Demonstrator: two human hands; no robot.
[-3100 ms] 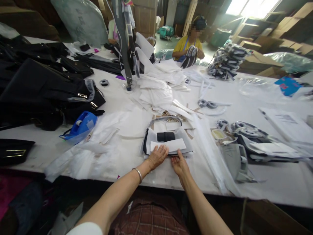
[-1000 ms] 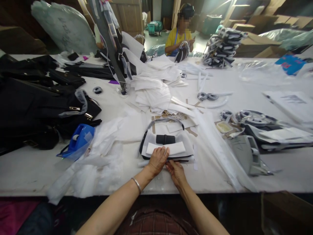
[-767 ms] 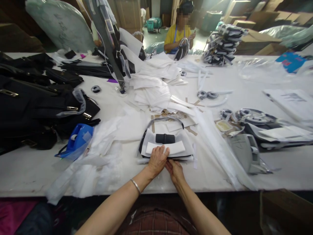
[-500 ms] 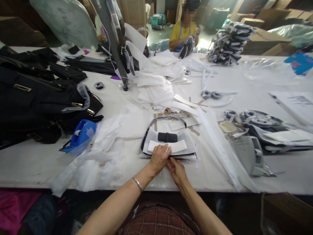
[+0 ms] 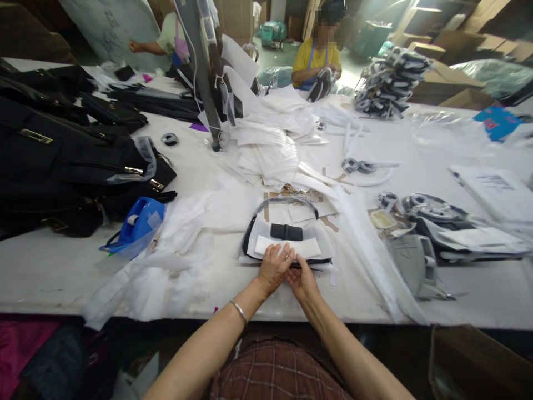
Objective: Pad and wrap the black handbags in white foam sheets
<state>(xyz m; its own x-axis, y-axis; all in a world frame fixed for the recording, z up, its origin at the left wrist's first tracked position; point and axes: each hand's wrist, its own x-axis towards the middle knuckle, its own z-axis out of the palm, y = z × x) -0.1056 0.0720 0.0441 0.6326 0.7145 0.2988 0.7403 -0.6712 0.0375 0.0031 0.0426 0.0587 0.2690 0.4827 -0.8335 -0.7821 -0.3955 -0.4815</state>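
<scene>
A small black handbag (image 5: 312, 230) lies on the table in front of me, covered in white wrapping, its handle in clear film pointing away. A black tab (image 5: 286, 231) shows on its upper side, with a folded white strip (image 5: 287, 248) across the bag just below. My left hand (image 5: 275, 269) rests on the near edge of the strip and bag, fingers stretched out. Close beside it, my right hand (image 5: 303, 279) pinches the bag's near edge, thumb on top; its other fingertips are partly hidden under the edge and the left hand.
Black bags (image 5: 70, 150) and a blue tape dispenser (image 5: 139, 222) are at left. White sheets (image 5: 266, 150) pile behind the handbag, near a metal post (image 5: 208, 83). A grey dispenser (image 5: 410, 266) stands right. Across the table, a person in yellow (image 5: 310, 61) handles a bag.
My right thumb has come up over the bag's near edge; my left hand stays on the strip. The view has shifted slightly, and another person's outstretched arm now shows at back left.
</scene>
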